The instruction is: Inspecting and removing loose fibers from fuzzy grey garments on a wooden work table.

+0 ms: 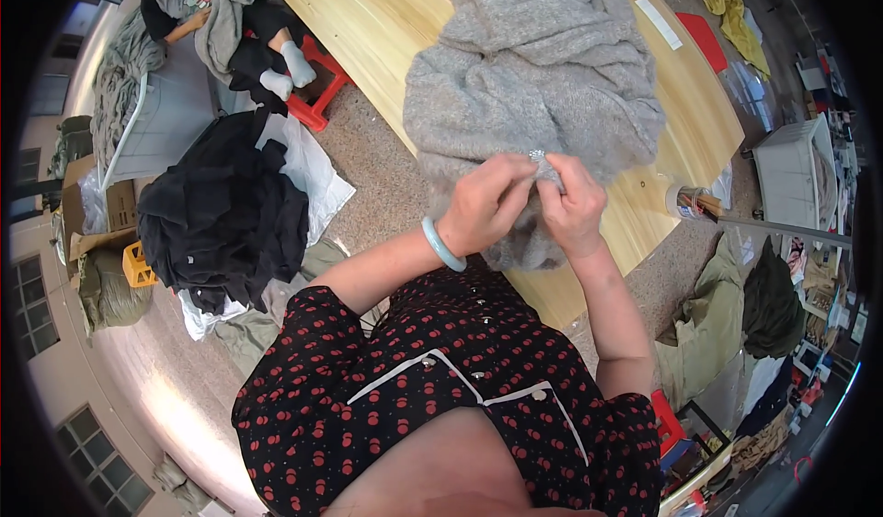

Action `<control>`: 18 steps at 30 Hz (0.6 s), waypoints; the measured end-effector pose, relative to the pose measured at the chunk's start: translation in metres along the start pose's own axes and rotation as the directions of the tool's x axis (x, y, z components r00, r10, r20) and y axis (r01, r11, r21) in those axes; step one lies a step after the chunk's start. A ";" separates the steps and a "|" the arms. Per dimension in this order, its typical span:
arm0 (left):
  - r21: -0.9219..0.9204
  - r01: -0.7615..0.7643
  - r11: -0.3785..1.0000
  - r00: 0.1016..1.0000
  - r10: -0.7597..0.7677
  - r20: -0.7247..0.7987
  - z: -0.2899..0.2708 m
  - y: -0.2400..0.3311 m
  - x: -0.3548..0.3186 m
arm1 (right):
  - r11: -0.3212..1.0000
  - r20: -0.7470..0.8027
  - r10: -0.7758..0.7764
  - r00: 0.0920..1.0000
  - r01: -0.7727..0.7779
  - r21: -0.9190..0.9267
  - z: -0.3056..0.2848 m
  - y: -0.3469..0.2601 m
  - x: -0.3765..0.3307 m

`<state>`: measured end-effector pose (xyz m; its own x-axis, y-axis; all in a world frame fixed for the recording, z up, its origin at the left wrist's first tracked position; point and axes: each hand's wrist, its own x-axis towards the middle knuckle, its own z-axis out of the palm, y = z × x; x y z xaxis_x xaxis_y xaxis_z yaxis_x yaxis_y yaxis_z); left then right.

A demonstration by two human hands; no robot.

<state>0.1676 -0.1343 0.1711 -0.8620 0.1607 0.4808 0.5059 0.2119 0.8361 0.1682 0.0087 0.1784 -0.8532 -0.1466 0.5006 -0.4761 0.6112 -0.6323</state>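
A fuzzy grey knit garment (543,75) lies bunched over the wooden table (368,29), its near part hanging at the table's edge in front of me. My left hand (483,202), below a pale bangle (444,245), pinches the knit with thumb and fingers closed. Close beside it, my right hand (572,206) is also closed in a pinch on the same cloth. A small sparkling silver piece (537,156) shows between the two sets of fingertips; whether it is a button or a trim I cannot tell.
A cup of sticks (690,202) and a white strip (659,24) sit on the table's right side. Left of me lie a black clothes heap (225,209) and a grey bin (166,112). A seated person (267,48) works beyond, near a red stool (322,85).
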 end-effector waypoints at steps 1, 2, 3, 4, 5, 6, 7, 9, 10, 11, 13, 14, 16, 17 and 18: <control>-0.170 0.263 0.950 0.965 -0.257 0.057 0.001 0.006 -0.005 | 1.000 -0.013 0.007 1.000 -0.007 0.026 -0.004 0.000 -0.003; -0.389 0.399 0.830 0.912 -0.402 0.076 0.004 0.003 -0.005 | 0.999 -0.026 0.014 1.000 -0.013 0.051 -0.008 -0.001 -0.006; -0.386 0.401 0.830 0.910 -0.410 0.063 0.003 0.002 -0.004 | 0.998 -0.014 0.009 1.000 -0.008 0.061 -0.012 -0.003 -0.011; -0.362 0.416 0.834 0.909 -0.371 0.191 -0.001 0.002 0.001 | 0.997 -0.007 -0.009 1.000 0.009 0.077 -0.015 -0.004 -0.014; -0.337 0.428 0.839 0.890 -0.327 0.316 -0.004 0.002 0.003 | 0.995 0.000 -0.027 1.000 0.027 0.092 -0.018 -0.005 -0.017; -0.392 0.534 0.749 0.833 -0.387 0.396 -0.007 0.005 0.004 | 0.994 0.011 -0.035 0.999 0.034 0.099 -0.021 -0.007 -0.018; -0.395 0.533 0.749 0.836 -0.394 0.382 -0.010 0.009 0.001 | 0.993 0.022 -0.079 0.997 0.077 0.090 -0.023 -0.009 -0.020; -0.406 0.657 0.635 0.740 -0.441 0.508 -0.013 0.017 -0.003 | 0.988 0.035 -0.128 0.991 0.124 0.088 -0.027 -0.011 -0.023; -0.405 0.656 0.637 0.742 -0.445 0.501 -0.013 0.019 -0.007 | 0.976 0.023 -0.206 0.978 0.204 0.082 -0.030 -0.012 -0.025; -0.475 0.694 0.541 0.717 -0.454 0.530 -0.013 0.020 -0.014 | 0.957 0.011 -0.282 0.959 0.280 0.073 -0.031 -0.013 -0.027; -0.541 0.720 0.434 0.694 -0.448 0.564 -0.017 0.016 -0.022 | 0.954 0.024 -0.294 0.955 0.292 0.072 -0.031 -0.021 -0.032; -0.558 0.712 0.427 0.694 -0.548 0.467 -0.020 0.013 -0.024 | 0.952 0.036 -0.302 0.953 0.299 0.072 -0.030 -0.025 -0.034; -0.495 0.776 0.391 0.595 -0.713 0.371 -0.031 -0.005 -0.032 | 0.941 0.058 -0.328 0.943 0.321 0.104 -0.020 -0.038 -0.036; -0.492 0.782 0.382 0.588 -0.713 0.381 -0.035 -0.011 -0.032 | 0.928 0.077 -0.359 0.930 0.347 0.139 -0.014 -0.045 -0.036; -0.607 0.786 0.116 0.511 -0.675 0.532 -0.040 -0.011 -0.030 | 0.931 0.084 -0.349 0.933 0.336 0.140 -0.008 -0.051 -0.037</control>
<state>0.1865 -0.1799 0.1581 -0.7645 0.4523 -0.4593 -0.6386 -0.4345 0.6351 0.2260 -0.0110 0.1963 -0.6478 -0.4155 0.6385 -0.7600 0.4112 -0.5034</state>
